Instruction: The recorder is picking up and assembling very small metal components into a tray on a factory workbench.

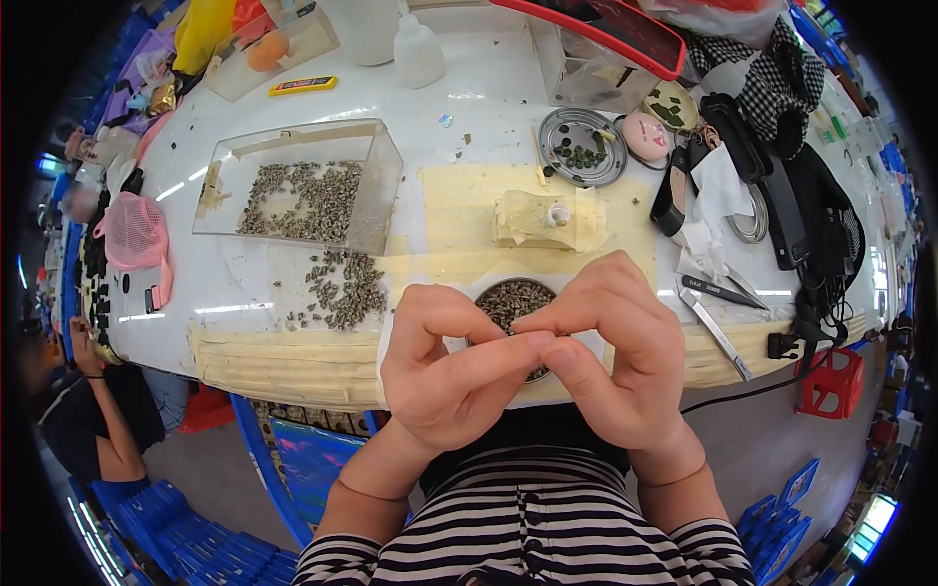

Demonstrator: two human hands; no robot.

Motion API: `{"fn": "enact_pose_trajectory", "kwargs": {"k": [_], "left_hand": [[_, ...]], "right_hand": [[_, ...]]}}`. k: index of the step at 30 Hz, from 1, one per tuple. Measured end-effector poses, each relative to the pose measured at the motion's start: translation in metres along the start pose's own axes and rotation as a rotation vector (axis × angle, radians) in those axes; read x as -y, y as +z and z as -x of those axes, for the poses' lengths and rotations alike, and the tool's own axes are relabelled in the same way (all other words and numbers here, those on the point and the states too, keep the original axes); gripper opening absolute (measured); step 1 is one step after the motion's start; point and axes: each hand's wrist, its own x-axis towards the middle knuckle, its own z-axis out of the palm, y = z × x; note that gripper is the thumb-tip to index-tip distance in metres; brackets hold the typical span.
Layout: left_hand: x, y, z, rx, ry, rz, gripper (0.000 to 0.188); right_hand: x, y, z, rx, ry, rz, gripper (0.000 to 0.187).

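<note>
Item: person in a black-and-white striped top, seated at a white worktable (489, 98), both hands raised together over its near edge.

Left hand (445, 366): fingers curled, thumb and forefinger pinched against the right hand's fingertips. Right hand (616, 352): likewise pinched shut. Whatever sits between the fingertips is too small to make out; possibly one of the small parts.

Round shallow dish of small grey-brown metal pieces (510, 298): directly behind the hands, at 12 o'clock from them, partly covered by them.

Loose pile of the same grey-brown pieces (342, 288): on the table at 10 o'clock from the hands.

Clear plastic rectangular box holding more pieces (303, 186): farther off at 11 o'clock.

Round silver metal tray with dark bits (583, 146): at 1 o'clock.

Steel tweezers (713, 327): at 3 o'clock, near the table edge.

Pink mesh pouch (137, 234): at 9 o'clock, well apart.
</note>
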Motion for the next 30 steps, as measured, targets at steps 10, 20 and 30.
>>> {"fn": "enact_pose_trajectory", "kwargs": {"k": [10,20,30], "left_hand": [[-0.004,0.001,0.007,-0.017,0.130,-0.409,0.034],[-0.005,0.005,0.006,-0.015,0.089,-0.482,0.029],[0.000,0.001,0.002,-0.002,0.043,-0.246,0.031]], "right_hand": [[-0.008,0.004,0.011,-0.020,0.290,-0.296,0.011],[-0.006,0.015,0.009,-0.191,-0.041,0.139,0.008],[-0.005,0.016,0.019,-0.080,0.353,-0.468,0.008]]}}
